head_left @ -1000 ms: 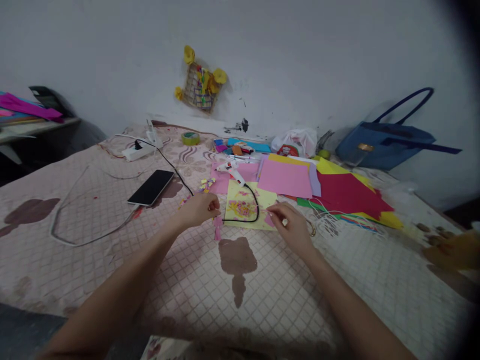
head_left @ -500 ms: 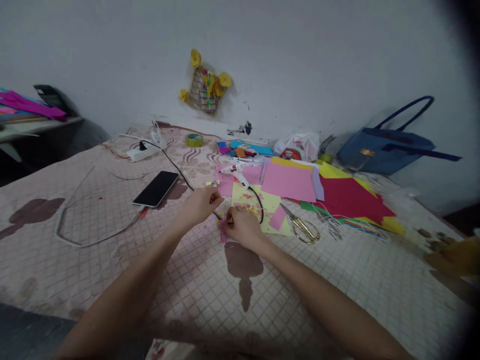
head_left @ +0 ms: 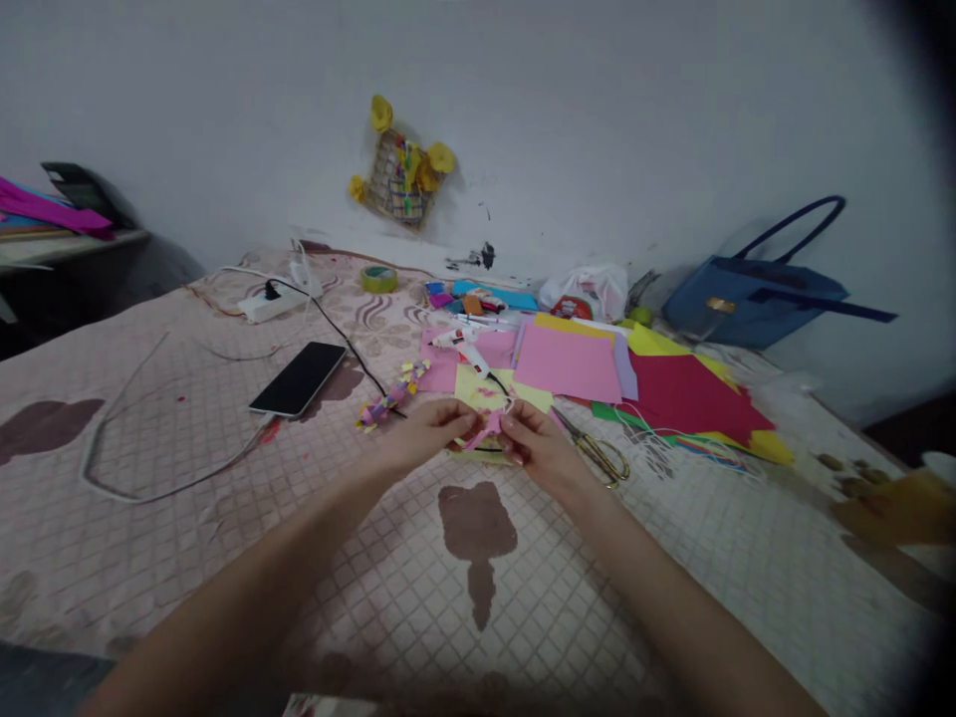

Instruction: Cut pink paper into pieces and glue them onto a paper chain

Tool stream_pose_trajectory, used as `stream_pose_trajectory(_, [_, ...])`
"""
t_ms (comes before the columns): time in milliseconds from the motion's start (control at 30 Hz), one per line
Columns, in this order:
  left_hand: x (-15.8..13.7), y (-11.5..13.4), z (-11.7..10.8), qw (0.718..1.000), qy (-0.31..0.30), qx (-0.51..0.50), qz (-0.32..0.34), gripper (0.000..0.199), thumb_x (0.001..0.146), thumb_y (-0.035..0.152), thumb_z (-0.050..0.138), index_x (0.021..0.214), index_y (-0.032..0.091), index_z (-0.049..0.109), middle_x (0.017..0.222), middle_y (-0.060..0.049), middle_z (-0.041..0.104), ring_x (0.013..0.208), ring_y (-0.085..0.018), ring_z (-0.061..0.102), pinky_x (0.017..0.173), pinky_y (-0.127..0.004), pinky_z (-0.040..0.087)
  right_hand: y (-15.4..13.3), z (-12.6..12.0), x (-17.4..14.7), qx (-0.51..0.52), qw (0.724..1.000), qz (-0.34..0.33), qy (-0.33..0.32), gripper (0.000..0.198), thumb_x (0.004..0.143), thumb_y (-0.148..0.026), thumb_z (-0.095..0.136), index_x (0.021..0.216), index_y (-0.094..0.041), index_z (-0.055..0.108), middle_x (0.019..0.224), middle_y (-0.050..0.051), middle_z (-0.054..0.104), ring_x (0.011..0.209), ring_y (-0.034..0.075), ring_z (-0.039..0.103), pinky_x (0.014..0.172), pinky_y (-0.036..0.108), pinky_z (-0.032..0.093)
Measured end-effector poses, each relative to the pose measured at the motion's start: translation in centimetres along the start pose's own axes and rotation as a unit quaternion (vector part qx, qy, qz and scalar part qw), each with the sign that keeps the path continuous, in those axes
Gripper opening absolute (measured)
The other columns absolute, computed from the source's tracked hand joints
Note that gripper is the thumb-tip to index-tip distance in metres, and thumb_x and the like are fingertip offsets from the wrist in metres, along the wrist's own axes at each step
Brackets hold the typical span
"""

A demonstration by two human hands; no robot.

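Left hand (head_left: 434,434) and right hand (head_left: 539,446) have shifted right, over yellow sheet (head_left: 467,382), pink paper (head_left: 487,429) now between them. Left pinches one side, right grips other. Patterned cloth (head_left: 575,597) spreads from wrists to near edge; scissors (head_left: 589,440) just beside right hand, glue gun (head_left: 464,344) beyond, phone (head_left: 300,379) left. Glue gun's marking too small to read. Pink paper small, uneven-edged, partly hidden.

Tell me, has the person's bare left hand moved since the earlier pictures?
Yes: judged against the white pistol-shaped glue gun, the bare left hand has moved to the person's right.
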State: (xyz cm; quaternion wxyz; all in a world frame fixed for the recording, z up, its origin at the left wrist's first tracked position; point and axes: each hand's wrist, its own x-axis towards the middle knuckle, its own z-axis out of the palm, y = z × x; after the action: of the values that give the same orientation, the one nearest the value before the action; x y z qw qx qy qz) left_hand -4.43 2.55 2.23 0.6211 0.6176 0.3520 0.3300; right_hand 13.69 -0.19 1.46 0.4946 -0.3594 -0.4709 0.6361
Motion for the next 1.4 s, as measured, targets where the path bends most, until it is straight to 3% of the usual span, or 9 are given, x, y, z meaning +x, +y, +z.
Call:
stream_pose_trajectory(133, [-0.6,-0.3,1.5,0.967,-0.091,-0.203,-0.122,0.029,0.076,0.040,0.059,0.086,0.013,0.062,0.079,-0.005,0.062,0.069,-0.011,0.057,0.062,-0.022,0.042,0.3,-0.4,-0.5,0.060,0.998,0.003,-0.014,0.024,0.070,-0.033,0.069,0.072,-0.020,0.049,0.055,-0.007,0.046,0.046,0.005,0.036,0.039,0.016,0.021])
stream_pose_trajectory(267, [-0.9,0.1,1.7,0.935,-0.115,-0.285,-0.176,0.020,0.074,0.031,0.065,0.079,0.012,0.061,0.070,-0.001,0.056,0.061,-0.007,0.053,0.062,-0.022,0.042,0.4,-0.5,-0.4,0.077,0.997,-0.018,-0.015,0.021,0.071,-0.030,0.069,0.071,-0.020,0.050,0.055,-0.006,0.047,0.046,0.005,0.037,0.039,0.016,0.022])
stream_pose_trajectory(433, [-1.0,0.3,1.8,0.953,-0.114,-0.250,-0.128,0.018,0.071,0.028,0.068,0.073,0.013,0.058,0.067,0.001,0.053,0.058,-0.005,0.048,0.059,-0.020,0.039,0.6,-0.3,-0.5,0.090,0.996,0.004,0.019,0.020,0.071,-0.033,0.068,0.077,-0.021,0.054,0.056,-0.006,0.049,0.048,0.006,0.042,0.039,0.016,0.026])
stream_pose_trajectory(533, [-1.0,0.0,1.8,0.977,-0.071,-0.190,-0.072,0.019,0.072,0.030,0.067,0.075,0.013,0.058,0.070,0.001,0.053,0.061,-0.006,0.048,0.060,-0.020,0.038,0.9,0.2,-0.9,0.075,0.995,0.021,0.068,0.024,0.072,-0.042,0.065,0.079,-0.020,0.056,0.060,-0.004,0.052,0.049,0.007,0.046,0.040,0.018,0.030])
stream_pose_trajectory(667, [-0.9,-0.1,1.9,0.989,-0.031,-0.138,-0.039,0.019,0.073,0.031,0.064,0.073,0.013,0.057,0.071,0.000,0.054,0.064,-0.007,0.049,0.063,-0.021,0.038,0.9,1.0,-1.9,0.060,0.996,0.027,0.061,0.028,0.076,-0.046,0.059,0.078,-0.018,0.058,0.067,-0.002,0.056,0.051,0.007,0.046,0.041,0.019,0.032])
stream_pose_trajectory(900, [-1.0,-0.1,2.2,0.992,-0.015,-0.124,-0.034,0.020,0.073,0.032,0.063,0.077,0.013,0.059,0.073,-0.001,0.055,0.065,-0.008,0.049,0.064,-0.023,0.040,0.7,1.6,-2.7,0.114,0.988,0.030,0.097,0.026,0.075,-0.044,0.061,0.076,-0.018,0.057,0.070,-0.002,0.055,0.051,0.007,0.046,0.042,0.019,0.033])
stream_pose_trajectory(1100, [-1.2,0.2,2.4,0.985,-0.031,-0.158,-0.059,0.018,0.073,0.030,0.064,0.076,0.013,0.059,0.073,0.000,0.056,0.065,-0.008,0.050,0.063,-0.022,0.039,1.2,1.7,-2.8,0.125,0.989,0.021,0.074,0.018,0.069,-0.027,0.071,0.077,-0.019,0.056,0.064,-0.005,0.054,0.050,0.005,0.046,0.043,0.016,0.034])
stream_pose_trajectory(1400, [-1.2,-0.3,2.5,0.980,-0.075,-0.173,-0.070,0.018,0.075,0.030,0.063,0.074,0.012,0.059,0.070,0.000,0.056,0.062,-0.007,0.050,0.063,-0.022,0.038,1.7,1.6,-2.7,0.124,0.990,0.019,0.060,0.020,0.069,-0.028,0.070,0.075,-0.020,0.054,0.062,-0.005,0.052,0.049,0.005,0.045,0.044,0.017,0.035])
